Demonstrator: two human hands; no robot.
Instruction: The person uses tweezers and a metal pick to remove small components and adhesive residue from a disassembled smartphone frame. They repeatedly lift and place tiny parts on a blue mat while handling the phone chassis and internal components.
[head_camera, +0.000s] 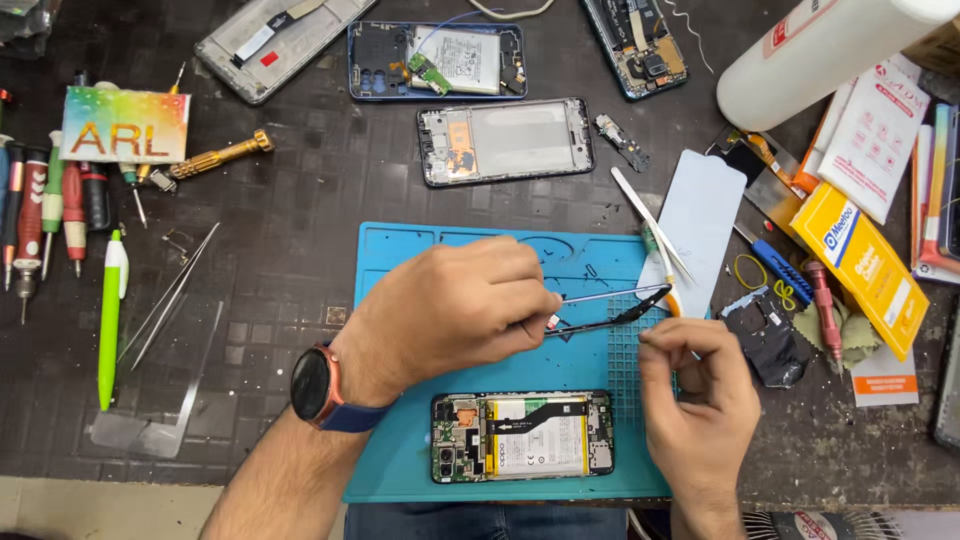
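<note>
**Opened phone on blue mat, thin strip held between both hands**

Nearest me, at the mat's front edge: one opened phone, back cover off, battery and green boards exposed, lying flat. It sits on a blue silicone mat with moulded recesses and a gridded patch, laid on a dark, scuffed, tiled-texture bench.

Left hand, watch on the wrist, is closed in a pinch on the left end of a thin dark strip; a slim metal tool runs just above it. Right hand has thumb and forefinger narrowed on the strip's right end. Strip hangs above the mat, behind the opened phone, not touching it.

Count at the far edge: four more phone shells or frames, one of them a bare mid-frame. One white cylinder, upper right. One yellow box, right. Screwdrivers in a row, far left; one green pen; loose steel tweezers beside it.
</note>
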